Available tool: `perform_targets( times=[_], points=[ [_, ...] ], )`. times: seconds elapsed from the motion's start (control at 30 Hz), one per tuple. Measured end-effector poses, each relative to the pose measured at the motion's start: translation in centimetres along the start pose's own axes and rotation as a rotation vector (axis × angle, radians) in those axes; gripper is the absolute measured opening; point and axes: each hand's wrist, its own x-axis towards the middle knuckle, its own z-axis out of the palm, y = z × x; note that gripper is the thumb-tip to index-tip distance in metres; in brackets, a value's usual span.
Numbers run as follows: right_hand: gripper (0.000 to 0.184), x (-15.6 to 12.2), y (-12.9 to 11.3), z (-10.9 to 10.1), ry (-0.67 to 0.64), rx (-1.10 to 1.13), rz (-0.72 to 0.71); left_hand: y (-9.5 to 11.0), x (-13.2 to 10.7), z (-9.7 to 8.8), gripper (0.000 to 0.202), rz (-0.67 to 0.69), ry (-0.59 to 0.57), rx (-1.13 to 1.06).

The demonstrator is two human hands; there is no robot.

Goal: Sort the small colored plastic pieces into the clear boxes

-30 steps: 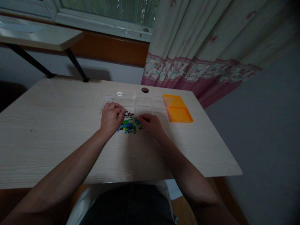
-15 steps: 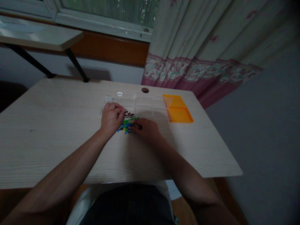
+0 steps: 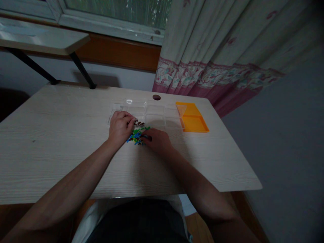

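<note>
A heap of small blue, green, yellow and dark plastic pieces (image 3: 136,136) lies on the table just in front of a clear compartment box (image 3: 155,120). My left hand (image 3: 120,126) is at the box's near left part, fingers curled and thumb close to the forefinger; what they grip is hidden. Beside its fingertips, several brown pieces (image 3: 139,123) sit in a near compartment. My right hand (image 3: 159,140) touches the right side of the heap with thumb and fingers pinched together. Anything between those fingertips is too small to make out.
An orange two-section tray (image 3: 194,123) lies right of the clear box, partly under its edge. Behind them, the pale wooden table (image 3: 63,148) has a round hole (image 3: 156,97). A raised shelf (image 3: 45,38) on black legs stands at the back left; a curtain (image 3: 199,67) hangs behind.
My right hand has shifted slightly left at the heap, and some pieces beneath its fingers lie differently. My left hand and the box have stayed put.
</note>
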Motion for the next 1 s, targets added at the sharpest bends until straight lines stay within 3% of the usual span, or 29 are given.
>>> perform_targets(
  times=[0.5, 0.67, 0.77, 1.0],
  points=[
    [0.020, 0.0, 0.0, 0.1, 0.056, 0.062, 0.000, 0.1, -0.1, 0.0, 0.023, 0.012, 0.018, -0.035],
    [0.018, 0.0, 0.1, -0.1, 0.158, 0.139, 0.018, 0.9, 0.1, -0.5, 0.019, 0.212, 0.047, -0.176],
    [0.020, 0.0, 0.4, 0.0, 0.226, 0.191, 0.028, 1.3, 0.1, -0.7, 0.017, 0.332, -0.030, -0.243],
    [0.018, 0.0, 0.6, -0.1, 0.303, 0.224, 0.047, 1.3, 0.0, -0.5, 0.017, 0.377, -0.133, -0.292]
  ],
)
